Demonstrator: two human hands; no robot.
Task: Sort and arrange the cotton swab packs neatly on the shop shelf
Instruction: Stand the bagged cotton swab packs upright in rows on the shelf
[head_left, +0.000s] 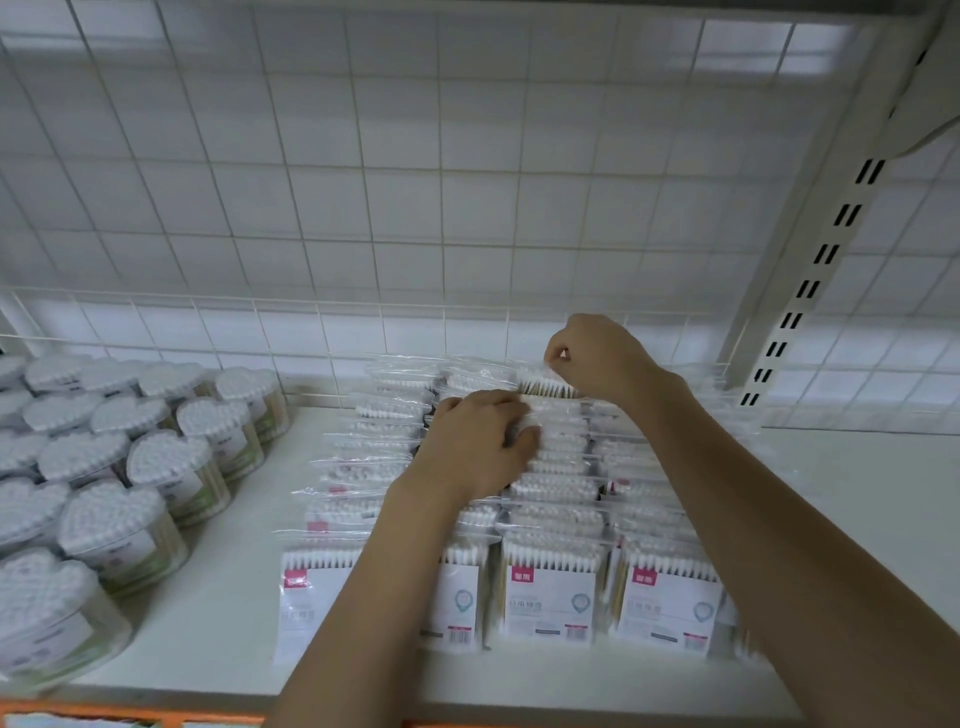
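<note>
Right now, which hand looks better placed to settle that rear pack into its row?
Probably the right hand: it already pinches the rear pack. The left hand rests on nearer packs.

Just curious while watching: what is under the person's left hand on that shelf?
The left hand rests on rows of bagged cotton swab packs standing on the white shelf. The packs directly beneath the palm are covered, so their labels cannot be seen.

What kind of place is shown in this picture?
Probably a shop display shelf: rows of clear plastic cotton swab packs with barcoded labels, many identical heart-shaped clear plastic swab tubs, and a white slotted metal shelving upright.
</note>
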